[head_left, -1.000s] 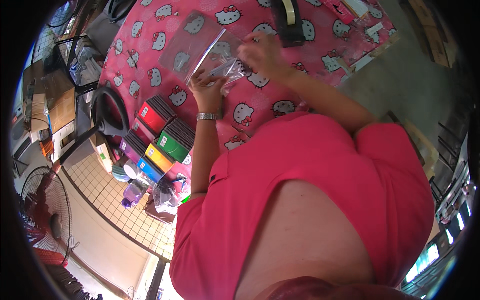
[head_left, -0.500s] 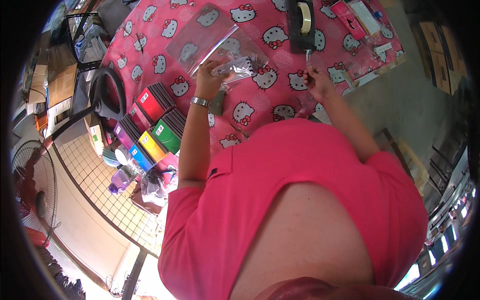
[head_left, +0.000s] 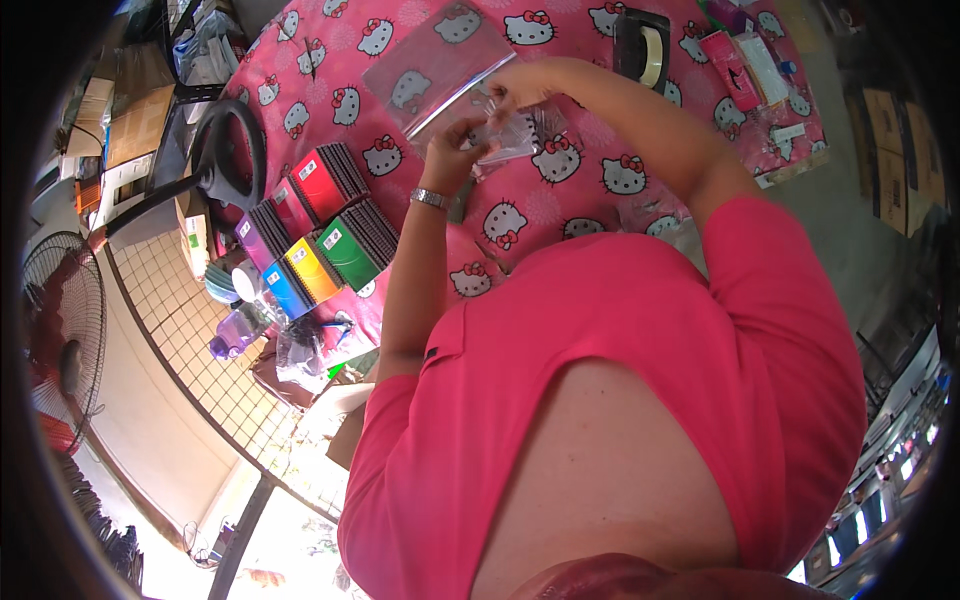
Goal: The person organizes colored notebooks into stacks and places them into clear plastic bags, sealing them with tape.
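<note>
A clear plastic bag [head_left: 425, 75] lies on the pink patterned tablecloth, with a crumpled clear plastic packet [head_left: 515, 135] by its near edge. My left hand [head_left: 455, 150], a watch on its wrist, pinches the edge of the packet. Across from it, my right hand [head_left: 525, 85] reaches over with bent fingers closed at the packet's upper side. Whatever those fingertips hold is too small to make out. A dark tape dispenser [head_left: 628, 55] with a pale roll stands to the right of my hands.
Spiral notebooks in several colours, among them a red one [head_left: 322, 185] and a green one [head_left: 348, 250], are stacked left of my left forearm. A pink packet [head_left: 728, 70] lies at the table's far right. A standing fan [head_left: 65, 340] and cardboard boxes [head_left: 135, 125] stand at the left.
My right hand has left the tape dispenser, where a clear strip stretched toward its fingers, and moved left to the packet. My left hand stays at the packet.
</note>
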The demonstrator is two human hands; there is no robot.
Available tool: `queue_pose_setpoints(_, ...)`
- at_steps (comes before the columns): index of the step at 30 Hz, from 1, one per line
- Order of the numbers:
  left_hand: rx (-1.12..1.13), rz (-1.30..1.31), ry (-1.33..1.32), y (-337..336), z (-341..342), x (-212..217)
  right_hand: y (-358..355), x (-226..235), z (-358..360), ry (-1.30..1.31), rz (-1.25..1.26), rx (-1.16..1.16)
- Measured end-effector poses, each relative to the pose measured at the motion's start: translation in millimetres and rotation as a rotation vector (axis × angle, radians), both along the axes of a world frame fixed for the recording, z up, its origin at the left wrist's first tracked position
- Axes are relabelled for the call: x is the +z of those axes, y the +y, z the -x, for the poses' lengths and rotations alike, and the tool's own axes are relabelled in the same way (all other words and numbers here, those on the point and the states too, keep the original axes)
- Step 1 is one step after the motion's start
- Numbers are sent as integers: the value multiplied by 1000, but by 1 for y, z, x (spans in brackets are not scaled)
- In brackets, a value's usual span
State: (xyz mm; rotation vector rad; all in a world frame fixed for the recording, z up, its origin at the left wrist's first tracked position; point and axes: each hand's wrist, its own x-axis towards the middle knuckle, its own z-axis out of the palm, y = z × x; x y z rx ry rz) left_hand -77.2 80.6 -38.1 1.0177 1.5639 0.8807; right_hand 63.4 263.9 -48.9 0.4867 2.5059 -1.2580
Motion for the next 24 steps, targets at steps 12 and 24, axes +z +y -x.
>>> queue_pose_setpoints(12,406,548,-775,-102,-76,-30,-96,48,-37,463,-405,-90)
queue_pose_setpoints(24,172,-114,133,-97,-94,22,-146,48,-140,269,-201,-340)
